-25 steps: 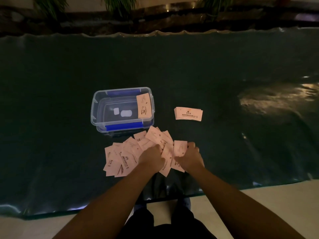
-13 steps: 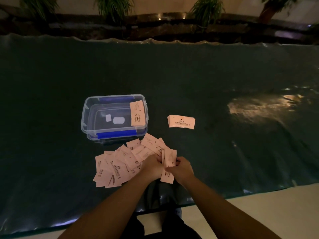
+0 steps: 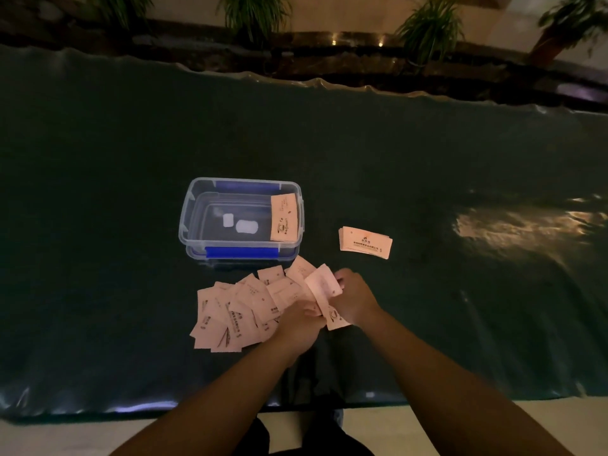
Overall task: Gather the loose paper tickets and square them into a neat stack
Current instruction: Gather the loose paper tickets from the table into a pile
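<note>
Several loose pale pink paper tickets (image 3: 230, 314) lie fanned out on the dark table cover in front of me. My right hand (image 3: 353, 299) grips a small bunch of tickets (image 3: 324, 291) lifted off the pile and held on edge. My left hand (image 3: 296, 324) rests on the right side of the spread, fingers curled at the lower end of that bunch. A squared stack of tickets (image 3: 365, 242) lies apart, to the upper right. One more ticket (image 3: 284, 218) leans inside the clear box.
A clear plastic box (image 3: 197, 205) with blue clips stands just beyond the loose tickets. The dark, glossy table cover (image 3: 427, 159) reaches to a wrinkled far edge, with potted plants (image 3: 427, 31) behind. The near table edge is close to my body.
My hands have drawn a few tickets together out of the right side of the spread and raised them. The camera view has shifted downward and to the left.
</note>
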The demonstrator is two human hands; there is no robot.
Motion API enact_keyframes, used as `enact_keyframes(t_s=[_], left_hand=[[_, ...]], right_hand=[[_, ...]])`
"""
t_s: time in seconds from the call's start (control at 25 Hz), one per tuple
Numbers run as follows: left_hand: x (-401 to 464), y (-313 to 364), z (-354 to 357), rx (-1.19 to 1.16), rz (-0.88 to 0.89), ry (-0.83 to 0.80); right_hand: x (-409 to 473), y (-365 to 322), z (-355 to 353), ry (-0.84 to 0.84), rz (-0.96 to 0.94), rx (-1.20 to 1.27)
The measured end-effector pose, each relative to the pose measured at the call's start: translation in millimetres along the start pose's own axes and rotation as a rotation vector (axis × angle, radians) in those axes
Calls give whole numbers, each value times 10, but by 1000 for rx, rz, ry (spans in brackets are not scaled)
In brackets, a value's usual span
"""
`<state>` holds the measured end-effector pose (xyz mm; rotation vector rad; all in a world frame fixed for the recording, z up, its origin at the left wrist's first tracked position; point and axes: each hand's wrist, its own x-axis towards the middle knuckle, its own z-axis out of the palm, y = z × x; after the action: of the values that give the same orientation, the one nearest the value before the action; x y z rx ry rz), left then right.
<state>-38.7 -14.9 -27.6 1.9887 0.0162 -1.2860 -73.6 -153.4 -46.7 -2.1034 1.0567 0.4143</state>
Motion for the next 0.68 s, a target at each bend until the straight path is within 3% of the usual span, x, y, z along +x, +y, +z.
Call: enact_keyframes(t_s=[0.16,0.48,0.68], left_hand=[[-191,-142,-64,-148,-143,-31],[-252,-197,-209,-241,-143,-3],[-266,-155,-255,-395,-218,-49]], right_hand=[[72,-234,-12,-106,-96,-269],[46,-281,-26,-109,-154,-352],[45,-356,-193,-189,-376,-637]])
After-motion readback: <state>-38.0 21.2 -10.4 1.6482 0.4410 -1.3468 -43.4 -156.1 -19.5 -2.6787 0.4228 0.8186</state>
